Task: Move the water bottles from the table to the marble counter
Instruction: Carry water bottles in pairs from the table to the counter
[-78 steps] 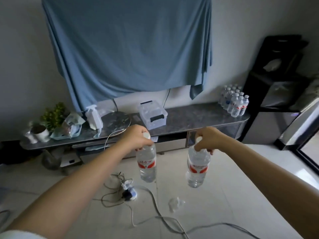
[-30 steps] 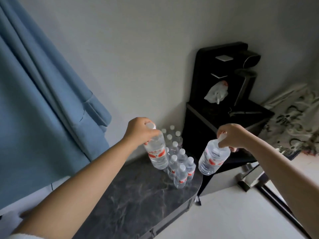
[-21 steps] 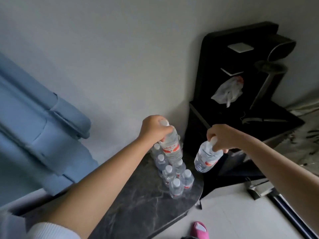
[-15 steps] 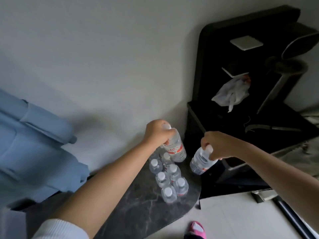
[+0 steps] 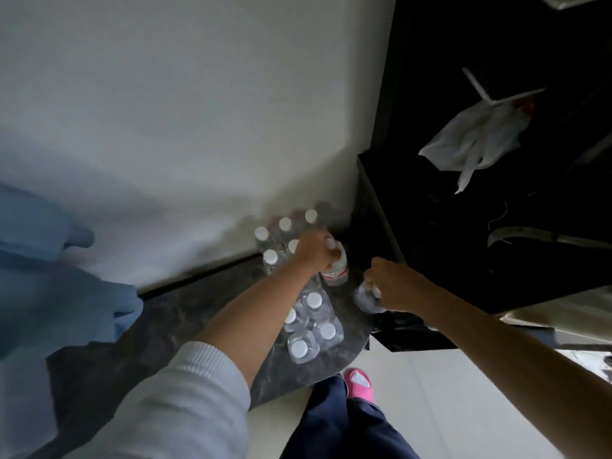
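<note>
I look straight down on the rounded end of the dark marble counter [image 5: 185,313]. Several clear water bottles with white caps [image 5: 311,329] stand clustered there, some against the wall. My left hand [image 5: 313,251] grips the top of a red-labelled bottle [image 5: 336,271] at the far right of the cluster, low over the counter. My right hand [image 5: 392,284] grips the neck of a second bottle [image 5: 364,298], which hangs tilted at the counter's right edge. Whether either bottle touches the marble I cannot tell.
A black cabinet [image 5: 480,180] stands right beside the counter's end, with a white plastic bag [image 5: 473,140] on it. Blue cloth [image 5: 49,276] hangs at the left. Below are the pale floor [image 5: 463,409], my dark trouser leg and a pink slipper [image 5: 359,382].
I have walked up to the counter's end and the view has tipped down. Both hands have lowered their bottles toward the cluster, the left one down beside the standing bottles.
</note>
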A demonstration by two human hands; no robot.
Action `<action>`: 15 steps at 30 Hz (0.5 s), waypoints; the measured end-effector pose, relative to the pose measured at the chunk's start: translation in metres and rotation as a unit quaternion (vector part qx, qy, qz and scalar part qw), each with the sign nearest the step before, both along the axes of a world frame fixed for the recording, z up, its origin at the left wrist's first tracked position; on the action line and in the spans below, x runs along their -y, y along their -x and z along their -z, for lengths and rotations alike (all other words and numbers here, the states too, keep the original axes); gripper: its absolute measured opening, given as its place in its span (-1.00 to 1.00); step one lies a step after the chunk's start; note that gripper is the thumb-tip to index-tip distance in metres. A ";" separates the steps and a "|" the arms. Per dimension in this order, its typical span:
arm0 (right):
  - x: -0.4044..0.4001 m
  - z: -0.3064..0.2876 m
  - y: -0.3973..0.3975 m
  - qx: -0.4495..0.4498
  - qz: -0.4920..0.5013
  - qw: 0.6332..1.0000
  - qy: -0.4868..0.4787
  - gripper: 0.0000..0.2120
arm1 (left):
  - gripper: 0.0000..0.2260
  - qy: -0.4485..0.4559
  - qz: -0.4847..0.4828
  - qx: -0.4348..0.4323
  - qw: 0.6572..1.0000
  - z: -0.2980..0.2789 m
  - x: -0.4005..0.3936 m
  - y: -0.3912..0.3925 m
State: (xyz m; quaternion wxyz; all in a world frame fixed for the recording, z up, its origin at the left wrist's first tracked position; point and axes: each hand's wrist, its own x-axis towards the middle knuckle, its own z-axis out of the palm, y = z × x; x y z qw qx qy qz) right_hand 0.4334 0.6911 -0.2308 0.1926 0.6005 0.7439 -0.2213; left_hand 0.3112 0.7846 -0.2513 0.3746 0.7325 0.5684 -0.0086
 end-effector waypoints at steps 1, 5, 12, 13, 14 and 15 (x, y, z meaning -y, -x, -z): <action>-0.001 0.006 0.003 0.007 -0.006 1.000 0.011 -0.71 | -0.78 0.002 0.012 -0.004 1.000 0.007 -0.003 0.000; -0.005 0.040 0.013 0.024 -0.015 0.999 0.035 -0.69 | -0.71 0.021 0.041 -0.035 0.998 0.034 -0.011 0.003; -0.017 0.075 0.026 0.020 0.057 0.995 0.074 -0.68 | -0.63 0.081 0.011 -0.041 0.996 0.067 -0.016 0.001; -0.020 0.079 0.026 -0.007 0.093 0.993 0.073 -0.68 | -0.64 0.087 0.004 -0.042 0.995 0.072 -0.017 0.001; -0.019 0.083 0.026 -0.023 0.125 0.988 0.092 -0.67 | -0.65 0.091 0.000 -0.046 0.995 0.076 -0.017 0.000; -0.019 0.083 0.027 -0.029 0.137 0.985 0.099 -0.67 | -0.69 0.092 -0.002 -0.048 0.995 0.079 -0.017 -0.001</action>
